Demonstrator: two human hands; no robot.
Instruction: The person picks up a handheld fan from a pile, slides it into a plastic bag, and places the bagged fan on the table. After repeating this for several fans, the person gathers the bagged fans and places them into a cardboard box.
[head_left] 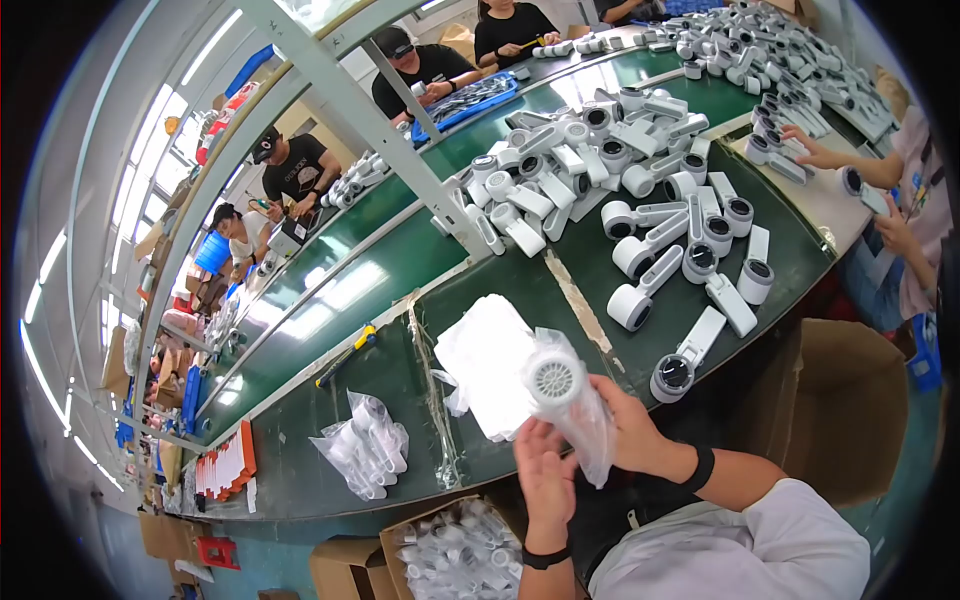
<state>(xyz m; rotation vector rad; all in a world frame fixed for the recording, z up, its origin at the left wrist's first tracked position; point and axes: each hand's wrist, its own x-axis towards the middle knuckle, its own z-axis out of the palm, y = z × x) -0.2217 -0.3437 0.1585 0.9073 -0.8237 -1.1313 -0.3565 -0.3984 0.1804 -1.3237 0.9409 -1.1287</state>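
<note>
On the green bench (600, 270), with white dryers (640, 215) heaped far right and a stack of clear bags (480, 365) near centre, the person is sliding a dryer (553, 380) into a bag (590, 430) just above the near edge. It is probably going best with the mouth kept wide and the handle fed straight. The right hand (630, 425) is cupping the bagged body, fingers curled round it; the left hand (545, 480) is rising below, palm up, fingers close together, pinching the film.
</note>
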